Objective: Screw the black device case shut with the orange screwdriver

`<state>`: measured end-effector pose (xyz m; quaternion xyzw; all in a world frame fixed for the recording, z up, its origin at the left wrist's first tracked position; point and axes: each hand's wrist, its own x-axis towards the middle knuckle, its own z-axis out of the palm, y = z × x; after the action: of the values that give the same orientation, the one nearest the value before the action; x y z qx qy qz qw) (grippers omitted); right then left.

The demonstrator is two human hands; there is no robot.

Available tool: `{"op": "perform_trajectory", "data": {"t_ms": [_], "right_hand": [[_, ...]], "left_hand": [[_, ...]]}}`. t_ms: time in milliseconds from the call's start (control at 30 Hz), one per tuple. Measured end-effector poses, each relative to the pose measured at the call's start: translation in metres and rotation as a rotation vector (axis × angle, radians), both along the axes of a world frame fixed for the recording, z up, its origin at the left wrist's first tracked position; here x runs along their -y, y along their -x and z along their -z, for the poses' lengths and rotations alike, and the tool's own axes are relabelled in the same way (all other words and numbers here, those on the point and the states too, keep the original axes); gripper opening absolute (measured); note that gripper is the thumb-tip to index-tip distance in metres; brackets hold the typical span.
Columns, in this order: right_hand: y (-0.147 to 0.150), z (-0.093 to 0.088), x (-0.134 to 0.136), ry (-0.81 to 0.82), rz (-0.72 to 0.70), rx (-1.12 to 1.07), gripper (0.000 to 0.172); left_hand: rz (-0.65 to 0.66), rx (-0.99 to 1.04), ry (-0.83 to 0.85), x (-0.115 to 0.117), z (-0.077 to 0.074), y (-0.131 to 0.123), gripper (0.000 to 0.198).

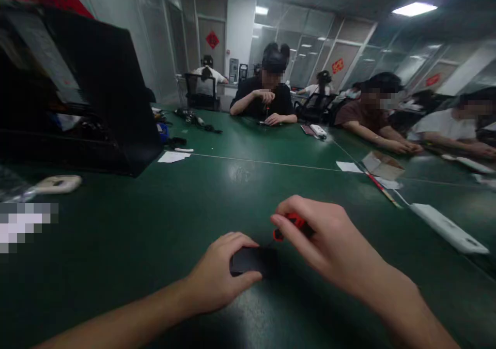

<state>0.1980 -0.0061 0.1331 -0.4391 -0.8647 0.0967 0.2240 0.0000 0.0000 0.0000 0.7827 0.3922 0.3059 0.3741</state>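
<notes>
Off-axis tool pressure may skid the black block (251, 261) pinched by the left hand (222, 271) (right hand (329, 235) grips the red-black tool (296, 220)).

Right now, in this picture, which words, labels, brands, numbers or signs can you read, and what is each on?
None reads clearly.
Red diamond signs at the back: too small and blurred to read.
Black block in the left hand: no lettering can be made out.
Red tool in the right hand: none either.
Pale item at the left edge: pixelated, unreadable.
</notes>
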Motion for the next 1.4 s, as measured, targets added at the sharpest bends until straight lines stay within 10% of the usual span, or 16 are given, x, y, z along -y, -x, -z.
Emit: {"op": "perform_trajectory", "data": {"t_ms": [400, 533, 667, 1400], "right_hand": [[-0.005, -0.008, 0.013, -0.02, -0.063, 0.111, 0.039], [-0.007, -0.009, 0.013, -0.003, -0.013, 0.156, 0.009], [-0.009, -0.008, 0.013, -0.027, -0.057, 0.133, 0.035], [0.004, 0.002, 0.012, -0.017, -0.14, -0.081, 0.016]], "left_hand": [[0.05, -0.035, -0.03, -0.006, 0.006, 0.008, 0.048], [0.055, -0.022, -0.031, -0.005, 0.005, 0.008, 0.039], [0.035, -0.009, -0.016, -0.004, 0.003, 0.008, 0.039], [0.011, 0.027, 0.09, -0.002, 0.003, 0.008, 0.04]]}}
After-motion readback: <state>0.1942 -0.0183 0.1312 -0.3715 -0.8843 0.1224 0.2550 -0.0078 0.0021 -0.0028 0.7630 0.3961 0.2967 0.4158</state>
